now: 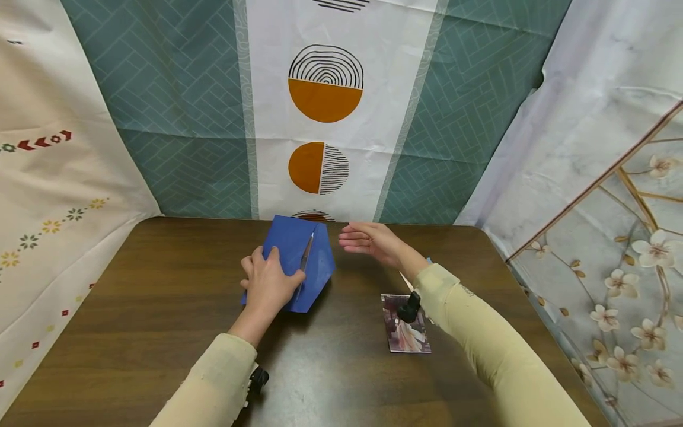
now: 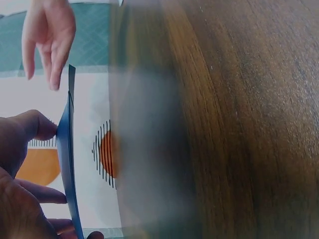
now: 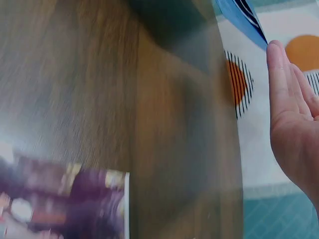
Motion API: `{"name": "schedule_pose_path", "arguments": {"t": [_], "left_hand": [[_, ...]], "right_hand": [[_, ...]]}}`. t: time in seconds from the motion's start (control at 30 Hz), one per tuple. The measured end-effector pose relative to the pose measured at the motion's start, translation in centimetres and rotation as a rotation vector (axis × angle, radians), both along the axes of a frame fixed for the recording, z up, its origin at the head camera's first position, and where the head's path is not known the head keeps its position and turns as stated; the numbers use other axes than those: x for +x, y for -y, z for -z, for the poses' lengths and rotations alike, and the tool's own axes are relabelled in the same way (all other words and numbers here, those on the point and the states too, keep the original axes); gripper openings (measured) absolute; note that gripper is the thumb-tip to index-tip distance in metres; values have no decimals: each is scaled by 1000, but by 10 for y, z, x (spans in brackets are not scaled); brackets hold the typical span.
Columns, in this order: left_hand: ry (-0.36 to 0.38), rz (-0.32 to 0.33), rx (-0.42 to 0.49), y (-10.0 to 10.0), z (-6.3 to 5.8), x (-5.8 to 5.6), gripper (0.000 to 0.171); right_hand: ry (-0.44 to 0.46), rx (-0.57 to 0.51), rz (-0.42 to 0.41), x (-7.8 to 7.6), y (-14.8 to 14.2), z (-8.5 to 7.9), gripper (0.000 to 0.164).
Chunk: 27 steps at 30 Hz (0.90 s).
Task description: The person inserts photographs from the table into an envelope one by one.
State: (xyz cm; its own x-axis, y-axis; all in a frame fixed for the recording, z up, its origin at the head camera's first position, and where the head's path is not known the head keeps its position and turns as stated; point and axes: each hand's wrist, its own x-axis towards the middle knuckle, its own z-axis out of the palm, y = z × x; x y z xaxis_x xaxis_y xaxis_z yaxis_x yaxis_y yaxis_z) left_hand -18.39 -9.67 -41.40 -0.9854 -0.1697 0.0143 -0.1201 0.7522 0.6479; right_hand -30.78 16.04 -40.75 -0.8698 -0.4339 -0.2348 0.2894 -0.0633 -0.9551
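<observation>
Above the surface [image 1: 160,332], the left hand [image 1: 268,280] grips a blue envelope [image 1: 290,237] just left of the straight-fingered, empty right hand [image 1: 369,242].

Pale glare marks the tabletop [image 1: 331,379]; the right-wrist view blurs the photo [image 3: 65,204].

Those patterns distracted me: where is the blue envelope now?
In the head view, the blue envelope is left of centre, held above the table by the left hand, with the right hand to its right.

Dark wood table [image 1: 331,379]; teal-and-white patterned curtain [image 1: 320,130] behind; cream cloth [image 1: 48,196] left, white floral cloth [image 1: 603,178] right.
</observation>
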Motion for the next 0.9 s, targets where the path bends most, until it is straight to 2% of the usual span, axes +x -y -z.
{"name": "schedule_pose_path", "arguments": {"t": [0.47,0.6,0.9], "left_hand": [[18,12,-7,2,1,-2,85],[21,16,-15,2,2,-3,85],[34,18,-26,1,3,-5,86]], "right_hand": [[-138,230,-92,16,-69,4,47],[-233,354,-114,23,-89,4,49],[-458,674,-142,44,-122,7,40]]}}
